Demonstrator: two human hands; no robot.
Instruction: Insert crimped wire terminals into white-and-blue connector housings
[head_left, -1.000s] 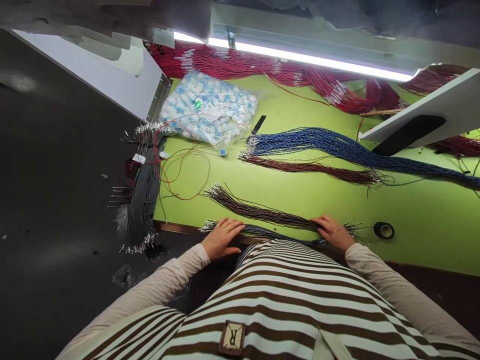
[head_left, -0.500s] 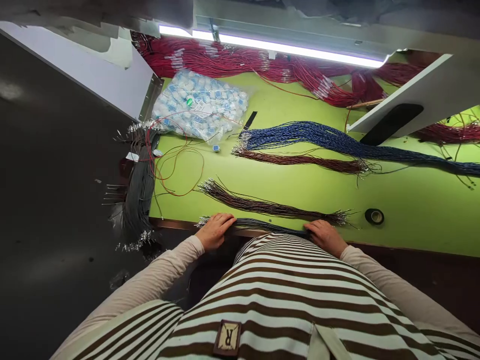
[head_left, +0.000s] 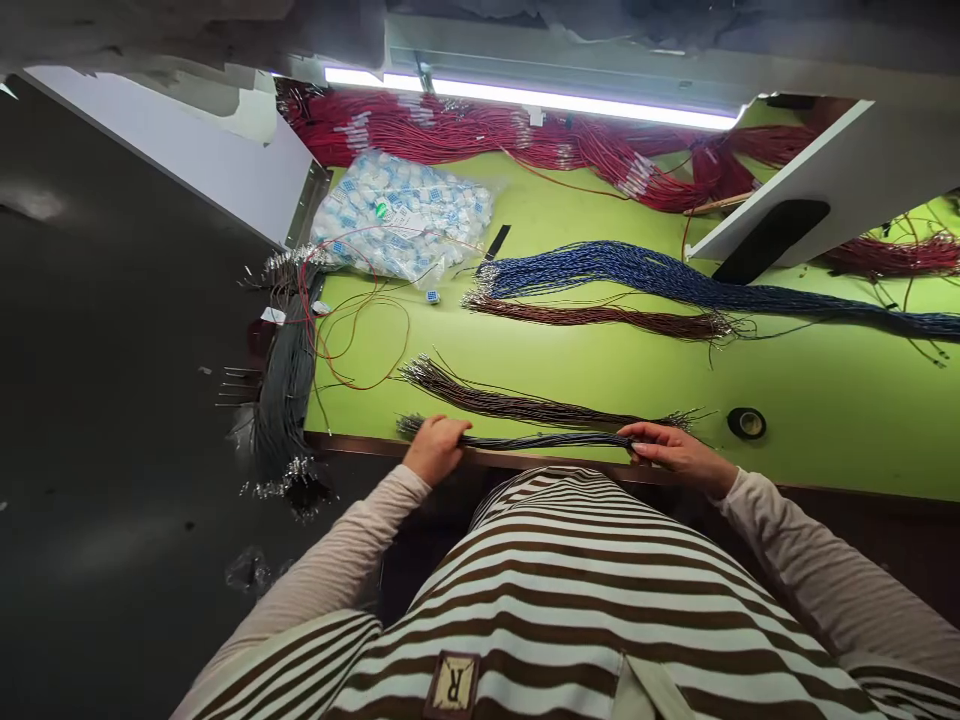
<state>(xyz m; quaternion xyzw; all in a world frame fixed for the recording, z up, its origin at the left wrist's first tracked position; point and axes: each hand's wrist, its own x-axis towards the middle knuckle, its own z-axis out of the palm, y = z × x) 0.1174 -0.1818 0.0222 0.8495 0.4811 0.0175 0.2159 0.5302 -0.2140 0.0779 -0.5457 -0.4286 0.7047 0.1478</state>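
Along the front edge of the green table lies a bundle of dark grey wires. My left hand is closed around it near its left end, where silvery terminals stick out past the fingers. At the other end, my right hand pinches the bundle between thumb and fingers; the palm partly faces me. Just behind, a bundle of brown wires with metal-tipped ends lies parallel to it, untouched.
Farther back lie a second brown bundle and long blue wires. A clear bag of small white-and-blue parts sits back left. Black tape lies on the right. Grey wires hang over the left edge. A white panel slants at right.
My right hand has shifted right and turned, now pinching the wire bundle's right end. The bundle lies slightly farther back at its right side. My left hand has curled more around it.
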